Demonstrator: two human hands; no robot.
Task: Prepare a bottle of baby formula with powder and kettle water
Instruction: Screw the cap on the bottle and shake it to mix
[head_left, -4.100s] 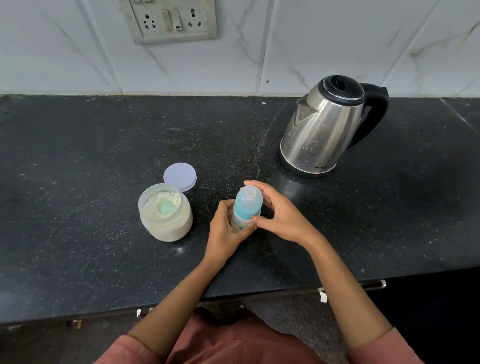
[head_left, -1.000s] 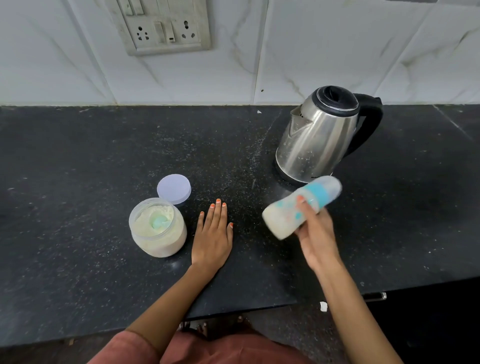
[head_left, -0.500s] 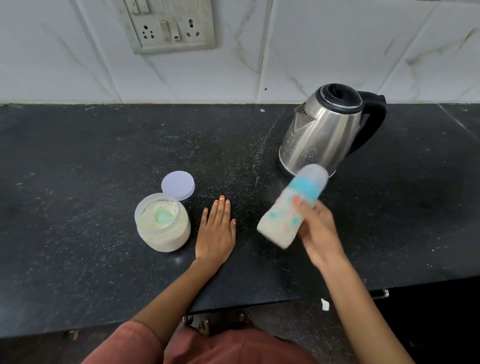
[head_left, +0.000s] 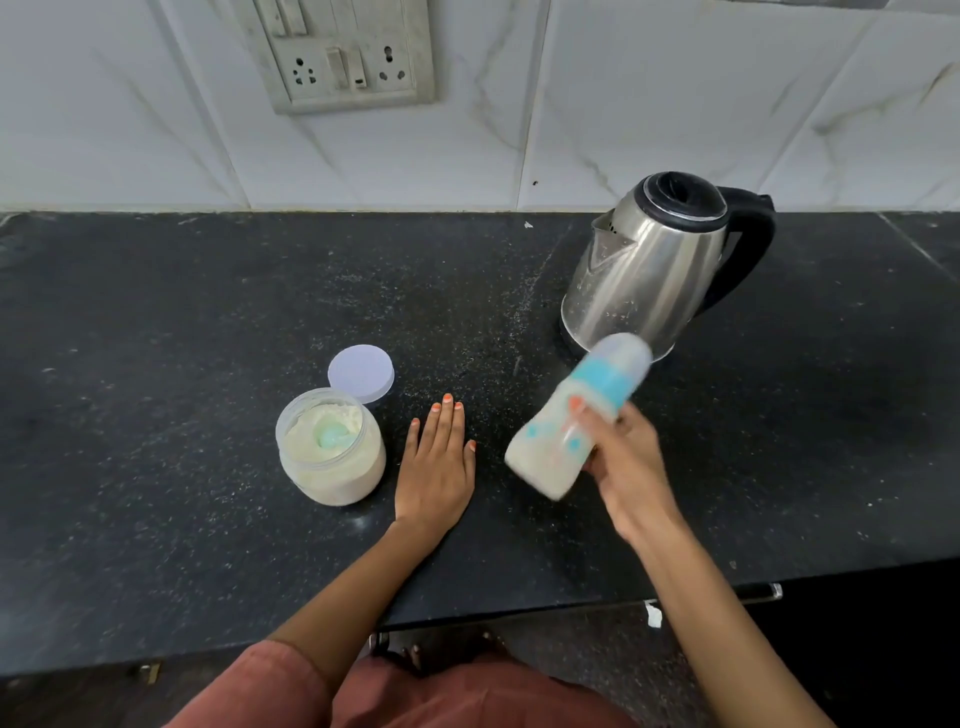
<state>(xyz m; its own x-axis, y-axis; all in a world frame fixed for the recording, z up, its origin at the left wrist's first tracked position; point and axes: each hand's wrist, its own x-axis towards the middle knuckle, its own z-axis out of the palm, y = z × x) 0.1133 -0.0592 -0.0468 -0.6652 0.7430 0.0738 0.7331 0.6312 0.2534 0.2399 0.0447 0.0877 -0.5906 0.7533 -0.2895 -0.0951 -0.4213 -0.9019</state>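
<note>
While in the right hand (head_left: 628, 467), milky bottle (head_left: 550, 452); powder (head_left: 306, 431) in jar (head_left: 335, 480).

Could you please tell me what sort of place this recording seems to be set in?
Most likely a home kitchen: a dark stone countertop backed by wall tiles, a steel electric kettle, and a wall socket panel.

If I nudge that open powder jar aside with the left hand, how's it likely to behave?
The powder jar looks squat and nearly full, so it should probably slide rather than tip. It is open, its lid lying behind it, so a sharp shove might spill powder. The scoop part-buried inside may shift.
</note>
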